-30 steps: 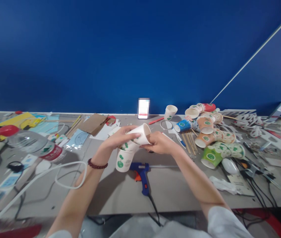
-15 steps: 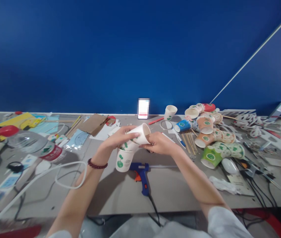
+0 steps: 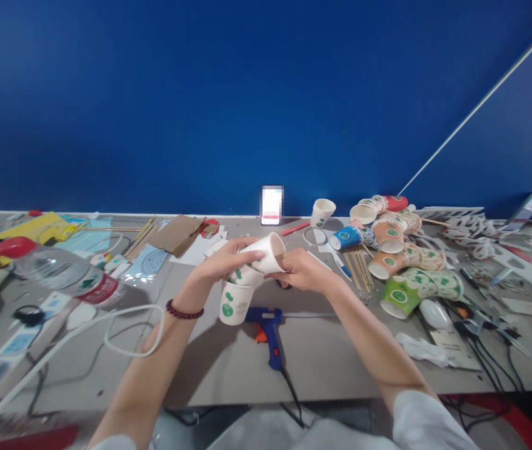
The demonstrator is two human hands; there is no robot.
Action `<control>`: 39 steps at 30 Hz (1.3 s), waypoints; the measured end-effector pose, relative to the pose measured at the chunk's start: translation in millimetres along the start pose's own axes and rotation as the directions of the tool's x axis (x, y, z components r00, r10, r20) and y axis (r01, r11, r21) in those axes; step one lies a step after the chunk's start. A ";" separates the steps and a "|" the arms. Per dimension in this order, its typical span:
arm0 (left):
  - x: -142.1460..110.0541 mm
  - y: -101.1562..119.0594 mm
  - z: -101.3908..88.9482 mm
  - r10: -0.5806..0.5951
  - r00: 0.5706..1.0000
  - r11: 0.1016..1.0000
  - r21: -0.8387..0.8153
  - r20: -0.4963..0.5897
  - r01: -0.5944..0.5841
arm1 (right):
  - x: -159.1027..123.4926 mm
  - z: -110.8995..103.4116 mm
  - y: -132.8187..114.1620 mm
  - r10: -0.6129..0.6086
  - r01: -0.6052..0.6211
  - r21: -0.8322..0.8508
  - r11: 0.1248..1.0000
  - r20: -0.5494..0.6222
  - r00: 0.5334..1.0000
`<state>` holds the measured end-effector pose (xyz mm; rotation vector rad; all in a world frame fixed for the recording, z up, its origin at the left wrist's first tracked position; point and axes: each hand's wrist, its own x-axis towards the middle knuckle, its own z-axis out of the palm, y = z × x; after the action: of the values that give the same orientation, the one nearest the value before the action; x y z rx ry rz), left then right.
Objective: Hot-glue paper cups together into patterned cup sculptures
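Observation:
Both my hands meet over the middle of the table. My left hand, a dark bead bracelet on its wrist, is closed around a white paper cup tilted on its side with its mouth facing up and right. My right hand grips the same cup from the right. Under the left hand a second white cup with green print stands upright on the table, touching the tilted cup. A blue glue gun lies just in front of the cups, its cord running toward me.
A pile of coloured paper cups and wooden sticks lies to the right. A plastic water bottle with a red cap, white cables, cardboard and paper scraps are at left. A phone leans on the blue wall.

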<state>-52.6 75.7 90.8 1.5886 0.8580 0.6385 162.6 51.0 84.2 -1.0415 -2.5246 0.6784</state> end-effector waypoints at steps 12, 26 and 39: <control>0.3 -1.6 -0.8 -0.019 1.000 0.999 -0.046 0.014 0.020 | 0.0 -2.0 -5.3 0.024 -0.024 -0.029 0.999 0.001 1.000; -1.0 2.6 0.9 -0.006 1.000 1.000 0.020 -0.020 0.006 | 0.5 6.7 1.6 -0.004 0.004 0.000 1.000 -0.089 0.996; 0.2 1.4 0.0 -0.012 0.999 0.998 0.063 -0.052 0.015 | 1.6 4.7 6.4 -0.037 0.041 0.029 0.999 -0.119 0.992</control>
<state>-52.2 75.8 92.2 1.6279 0.9352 0.6507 163.0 54.7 77.0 -0.9893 -2.4184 0.6235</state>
